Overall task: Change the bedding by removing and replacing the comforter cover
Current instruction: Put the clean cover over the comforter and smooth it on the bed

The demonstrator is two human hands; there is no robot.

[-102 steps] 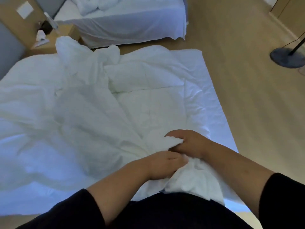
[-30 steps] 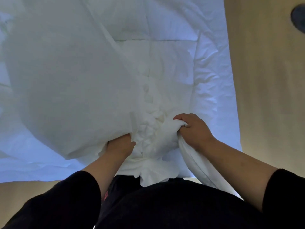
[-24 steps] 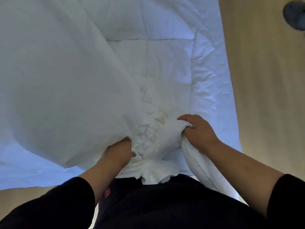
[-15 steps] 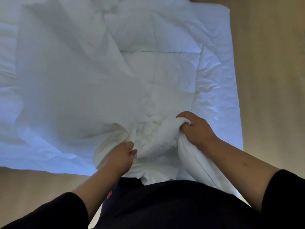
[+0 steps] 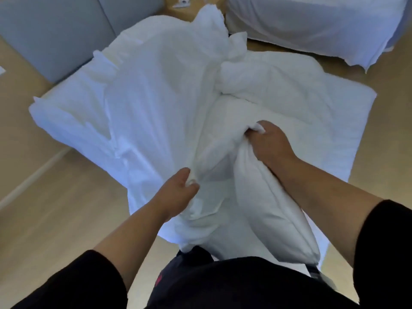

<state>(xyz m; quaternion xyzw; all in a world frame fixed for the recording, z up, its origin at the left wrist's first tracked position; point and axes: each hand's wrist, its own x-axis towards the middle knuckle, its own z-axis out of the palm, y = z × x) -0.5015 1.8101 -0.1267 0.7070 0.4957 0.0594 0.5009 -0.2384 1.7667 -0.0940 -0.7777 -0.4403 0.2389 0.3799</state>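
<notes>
the wooden floor (image 5: 55,219) fills the edges of the view, and most of it is covered by white bedding. two beds show: the near bed (image 5: 347,121), whose sheet is largely hidden under the heap, and a second bed (image 5: 312,25) at the top right, cut off by the frame. a grey headboard (image 5: 55,34) stands at the top left, also cut off. one thin white comforter cover (image 5: 151,112) drapes over the left and middle of the near bed, running down to the person's waist; beside it on the right lies one puffy white comforter (image 5: 274,210), its near corner hanging off the foot of the bed. white on white, the line where cover ends and comforter begins is hard to make out. two hands are in view: the right hand (image 5: 270,144) is clenched round a bunched fold of the comforter, fingertips buried in the cloth, and the left hand (image 5: 178,192) pinches a gathered edge of the comforter cover between thumb and fingers. small items (image 5: 182,2) on a wooden surface at the top edge are too blurred to name.
</notes>
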